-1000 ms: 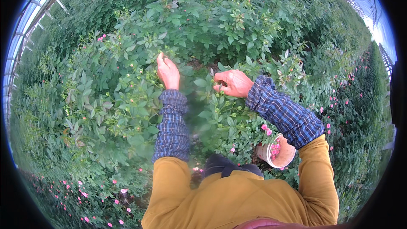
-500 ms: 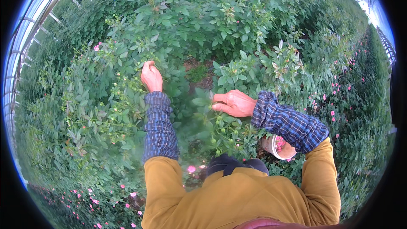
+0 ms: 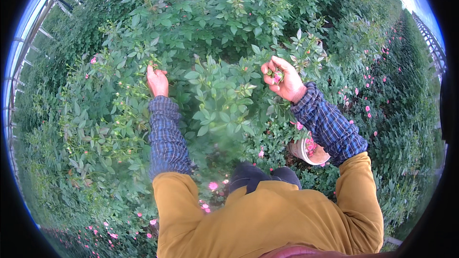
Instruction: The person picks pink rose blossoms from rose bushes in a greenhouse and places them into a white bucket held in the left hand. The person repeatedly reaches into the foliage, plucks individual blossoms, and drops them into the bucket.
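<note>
Leafy rose bushes (image 3: 222, 93) with green buds spread out before me. My left hand (image 3: 157, 82) is among the shoots at left, its fingers curled in at the tip of a budded rose stem (image 3: 154, 63); the exact grip is partly hidden by the hand. To the right, my right hand (image 3: 287, 80) is turned palm up above the leaves, fingers bent around a small pink rose (image 3: 277, 77) with some green on it. Below that forearm a white bucket (image 3: 300, 150) sits tilted among the foliage, with pink blooms (image 3: 311, 146) inside.
Pink roses (image 3: 213, 186) show low down near my legs (image 3: 244, 174), and more pink blooms (image 3: 367, 108) dot the row at right. Dense foliage closes in all round. Greenhouse framing (image 3: 44, 32) runs along the left edge.
My right hand has moved up and away from the near shoots, turning palm up with a pink rose now visible in it. The nearby shoots have swung back upright. My left hand has shifted slightly left.
</note>
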### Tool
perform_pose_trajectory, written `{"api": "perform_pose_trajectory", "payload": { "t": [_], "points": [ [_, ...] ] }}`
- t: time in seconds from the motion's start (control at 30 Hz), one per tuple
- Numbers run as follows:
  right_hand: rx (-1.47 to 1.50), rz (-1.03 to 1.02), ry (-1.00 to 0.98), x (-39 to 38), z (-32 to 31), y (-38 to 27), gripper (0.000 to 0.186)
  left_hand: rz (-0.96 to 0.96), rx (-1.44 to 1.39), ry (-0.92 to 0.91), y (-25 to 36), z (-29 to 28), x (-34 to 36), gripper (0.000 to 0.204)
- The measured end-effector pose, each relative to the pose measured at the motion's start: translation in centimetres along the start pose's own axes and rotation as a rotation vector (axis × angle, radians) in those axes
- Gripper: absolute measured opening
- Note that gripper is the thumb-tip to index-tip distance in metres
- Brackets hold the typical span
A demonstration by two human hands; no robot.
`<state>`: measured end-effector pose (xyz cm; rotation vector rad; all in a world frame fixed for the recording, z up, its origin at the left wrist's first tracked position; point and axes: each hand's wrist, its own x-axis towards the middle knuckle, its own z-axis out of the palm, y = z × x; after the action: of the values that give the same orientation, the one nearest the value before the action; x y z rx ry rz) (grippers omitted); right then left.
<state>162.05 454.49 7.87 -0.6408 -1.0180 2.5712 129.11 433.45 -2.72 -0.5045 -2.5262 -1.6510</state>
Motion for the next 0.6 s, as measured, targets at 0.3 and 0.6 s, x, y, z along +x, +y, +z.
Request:
{"api": "perform_pose_trajectory", "payload": {
  "t": [0.3,0.6],
  "points": [
    [-1.279,-0.276,-0.041,2.3,-1.2,0.0,0.030,0.044,0.237,-0.077,0.6,0.4,-0.1,0.025],
    [-1.954,-0.447,0.030,5.5,1.0,2.0,0.030,-0.373,-0.300,-0.274,4.0,-0.1,-2.8,0.022]
  ]
}}
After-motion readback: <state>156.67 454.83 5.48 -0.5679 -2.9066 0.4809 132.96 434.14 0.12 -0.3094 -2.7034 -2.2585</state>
